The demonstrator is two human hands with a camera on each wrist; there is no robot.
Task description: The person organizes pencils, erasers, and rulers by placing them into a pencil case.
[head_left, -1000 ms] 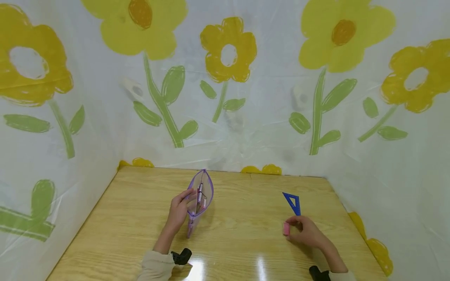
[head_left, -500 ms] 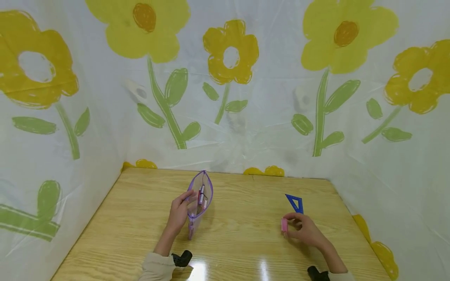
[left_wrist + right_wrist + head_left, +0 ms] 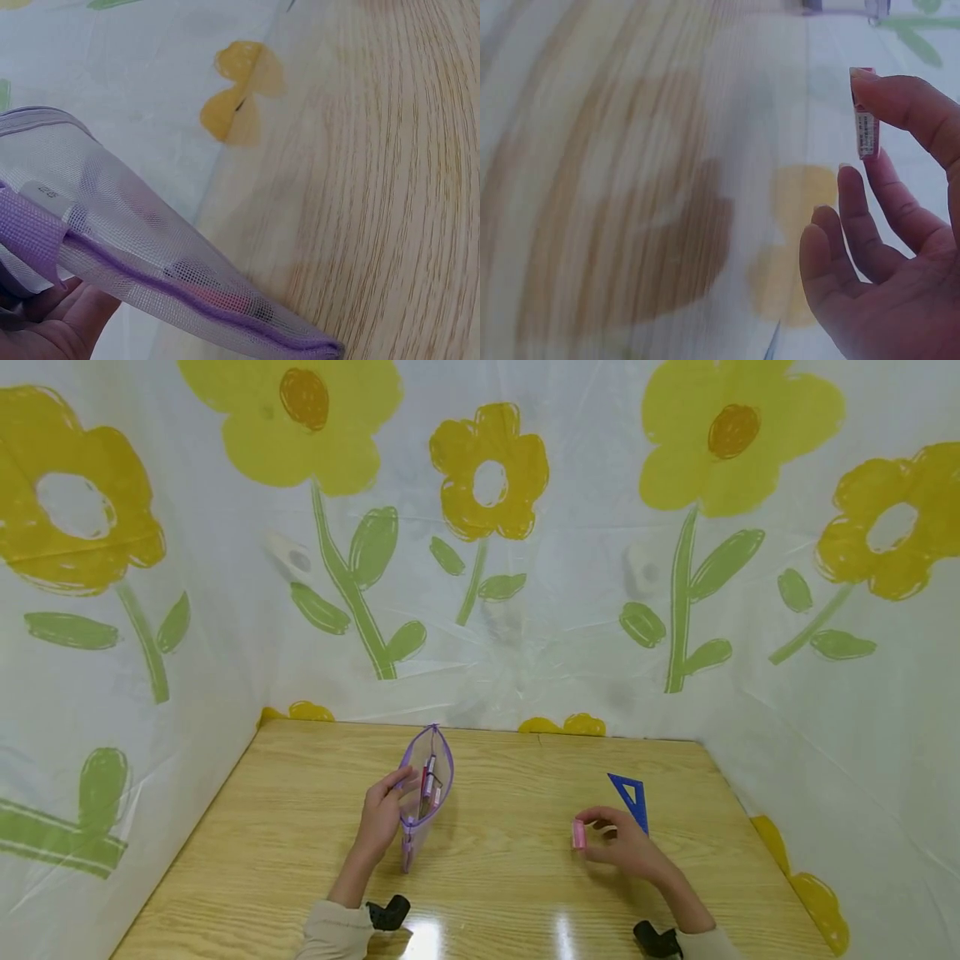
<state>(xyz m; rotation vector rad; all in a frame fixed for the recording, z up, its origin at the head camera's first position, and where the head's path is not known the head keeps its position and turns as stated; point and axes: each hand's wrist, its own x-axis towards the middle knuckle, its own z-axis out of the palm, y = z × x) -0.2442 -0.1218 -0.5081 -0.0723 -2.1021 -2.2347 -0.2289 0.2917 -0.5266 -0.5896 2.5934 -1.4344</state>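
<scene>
A mesh pencil case point(image 3: 409, 850) with purple trim is held upright by my left hand point(image 3: 381, 817) near the centre of the table, its mouth spread wide. Inside it several slim items show, among them a pen point(image 3: 430, 782). In the left wrist view, the case's mesh side point(image 3: 142, 225) hides most of that hand. To the right, my right hand point(image 3: 621, 845) pinches a small pink eraser point(image 3: 578, 835) between thumb and fingertips above the table. The right wrist view shows a barcode label on the eraser point(image 3: 867, 133); the other fingers are loosely bent.
A blue set square point(image 3: 641, 800) lies on the wooden table point(image 3: 517, 793), just beyond the right hand, which overlaps its near end in the head view. White cloth point(image 3: 480, 668) printed with yellow flowers walls the table at the back and both sides.
My right hand has moved left with the eraser, away from the set square and toward the pencil case. The left hand keeps holding the pencil case in nearly the same spot.
</scene>
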